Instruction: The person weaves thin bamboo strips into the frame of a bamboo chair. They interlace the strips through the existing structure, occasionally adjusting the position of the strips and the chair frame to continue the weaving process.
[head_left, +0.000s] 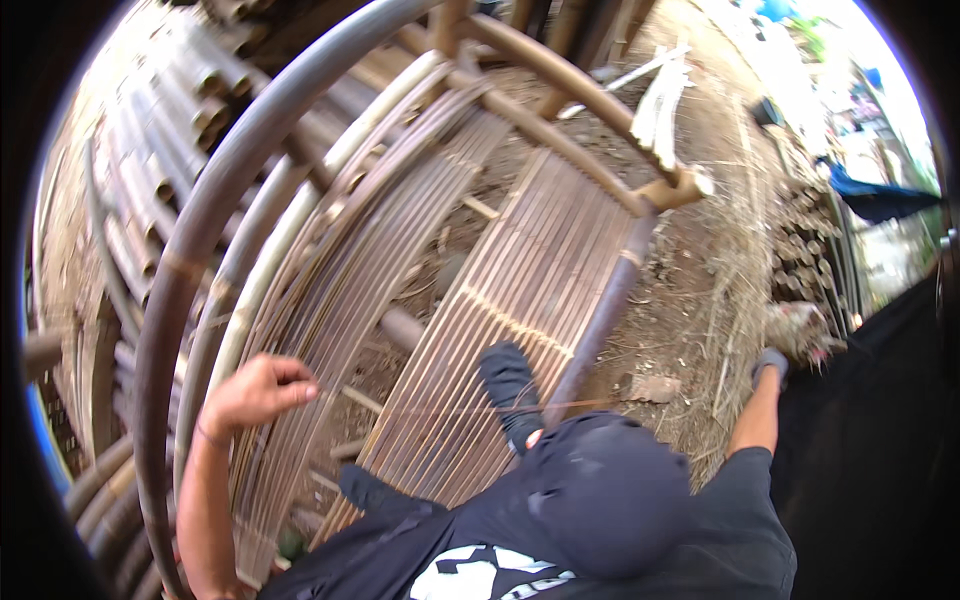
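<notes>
A bamboo bench (560,230) with a slatted seat and thick pole rails lies in front of me. My left hand (262,390) is bare and hovers over the loose narrow slats (385,255) on the bench's left side. Its fingers are curled with thumb and forefinger close together; whatever is between them does not show. A thin reddish strand (480,409) stretches across the seat, its ends unclear. My right hand (770,364), in a grey glove, is out to the right, near a pale bundle (795,326); its fingers are hidden. My dark-covered foot (508,385) rests on the seat slats.
A curved bamboo rail (190,230) rises at the left. Behind it are stacked bamboo poles (150,170). Cut bamboo pieces (800,255) are piled at the right. Pale strips (660,105) lean on the far end, and straw and a flat brown piece (652,388) lie on the dirt.
</notes>
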